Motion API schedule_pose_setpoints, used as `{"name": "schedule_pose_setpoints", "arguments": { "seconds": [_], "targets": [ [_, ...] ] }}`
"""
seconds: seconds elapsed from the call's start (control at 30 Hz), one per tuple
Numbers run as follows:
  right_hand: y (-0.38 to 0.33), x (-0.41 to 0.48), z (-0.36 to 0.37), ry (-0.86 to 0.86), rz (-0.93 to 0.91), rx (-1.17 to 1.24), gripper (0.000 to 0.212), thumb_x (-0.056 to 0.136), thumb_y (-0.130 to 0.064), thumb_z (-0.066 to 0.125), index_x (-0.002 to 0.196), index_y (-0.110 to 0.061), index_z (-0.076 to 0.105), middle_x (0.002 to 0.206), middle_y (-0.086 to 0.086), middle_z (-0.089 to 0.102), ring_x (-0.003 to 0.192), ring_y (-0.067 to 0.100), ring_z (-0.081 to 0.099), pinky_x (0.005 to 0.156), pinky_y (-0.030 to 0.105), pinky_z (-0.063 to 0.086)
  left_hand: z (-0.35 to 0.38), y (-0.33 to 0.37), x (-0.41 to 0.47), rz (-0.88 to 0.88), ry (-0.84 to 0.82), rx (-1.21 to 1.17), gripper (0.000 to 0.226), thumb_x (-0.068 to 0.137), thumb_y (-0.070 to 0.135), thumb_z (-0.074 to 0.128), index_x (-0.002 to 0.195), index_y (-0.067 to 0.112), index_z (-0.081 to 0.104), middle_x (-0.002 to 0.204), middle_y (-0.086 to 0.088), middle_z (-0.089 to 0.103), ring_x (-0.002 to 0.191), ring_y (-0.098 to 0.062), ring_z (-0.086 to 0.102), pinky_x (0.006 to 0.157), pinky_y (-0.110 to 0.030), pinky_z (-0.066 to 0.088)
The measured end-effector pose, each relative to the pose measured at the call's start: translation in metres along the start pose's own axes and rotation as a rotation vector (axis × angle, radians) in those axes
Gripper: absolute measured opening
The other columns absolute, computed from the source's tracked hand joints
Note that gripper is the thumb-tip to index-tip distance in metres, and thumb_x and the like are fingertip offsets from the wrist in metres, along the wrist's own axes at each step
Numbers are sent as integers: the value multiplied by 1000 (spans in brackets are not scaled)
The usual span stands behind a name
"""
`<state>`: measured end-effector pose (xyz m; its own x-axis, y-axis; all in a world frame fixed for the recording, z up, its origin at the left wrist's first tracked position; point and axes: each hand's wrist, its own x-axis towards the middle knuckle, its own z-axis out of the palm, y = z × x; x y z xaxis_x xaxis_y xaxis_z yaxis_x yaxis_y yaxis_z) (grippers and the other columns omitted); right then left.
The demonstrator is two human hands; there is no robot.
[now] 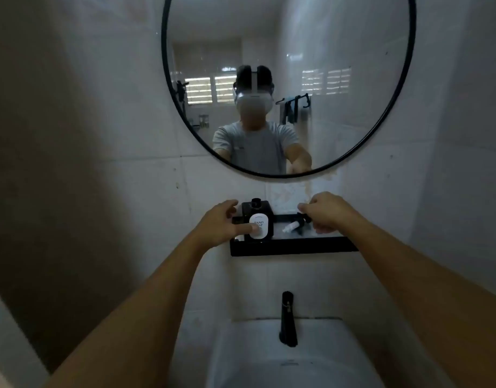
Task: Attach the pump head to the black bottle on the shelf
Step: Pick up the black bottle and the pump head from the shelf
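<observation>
While both your arms reach forward over the white basin, your left hand is spread open around the black bottle, thumb laid across its white "HAND SOAP" label and the other fingers curled toward its far left side. The bottle stands upright at the left end of the black wall shelf, its round neck bare and open on top.

Your right hand hovers over the middle of the same shelf, fingers loosely curled with thumb and forefinger pinched together near the top of the pump head. The picture is dim and soft there, so you appear to be pinching the dark upper part of the pump, but actual contact can't be confirmed. The pump head lies tilted on the shelf just right of the bottle, its pale end pointing down toward the bottle and its dark nozzle end up under your fingers.

Above the shelf hangs a round mirror with a black frame, showing your reflection in a grey T-shirt. Below the shelf, a black faucet stands upright at the back of the basin, and white tiled wall surrounds it all.
</observation>
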<state>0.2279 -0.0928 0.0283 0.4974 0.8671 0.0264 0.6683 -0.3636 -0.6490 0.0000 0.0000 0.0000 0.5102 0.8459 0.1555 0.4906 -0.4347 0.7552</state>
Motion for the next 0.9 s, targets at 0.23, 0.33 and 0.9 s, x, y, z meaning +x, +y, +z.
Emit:
{"name": "schedule_pose_setpoints", "arguments": {
  "seconds": [0.23, 0.33, 0.9],
  "targets": [
    [-1, 15, 13, 60, 50, -12, 35, 89, -35, 53, 92, -3, 65, 74, 16, 72, 65, 34, 72, 77, 42, 61, 8, -10, 16, 73, -9, -147, 81, 75, 30, 87, 146, 17, 50, 125, 6, 60, 114, -15, 60, 89, -24, 45],
    [-6, 20, 22, 113, 64, -120, 37, 88, -39, 52, 91, -5, 67, 74, 12, 70, 67, 31, 69, 68, 32, 55, 13, -17, 23, 87, 30, -192, 80, 74, 29, 88, 144, 17, 52, 127, 1, 64, 110, -15, 63, 84, -21, 49],
    [-14, 30, 46, 233, 82, -235, 25, 73, -27, 72, 66, -11, 54, 69, 9, 62, 62, 26, 58, 46, 24, 36, 20, -28, 27, 175, 120, -256, 71, 74, 29, 88, 137, 15, 58, 116, 2, 67, 99, -10, 63, 89, -31, 59]
  ]
}}
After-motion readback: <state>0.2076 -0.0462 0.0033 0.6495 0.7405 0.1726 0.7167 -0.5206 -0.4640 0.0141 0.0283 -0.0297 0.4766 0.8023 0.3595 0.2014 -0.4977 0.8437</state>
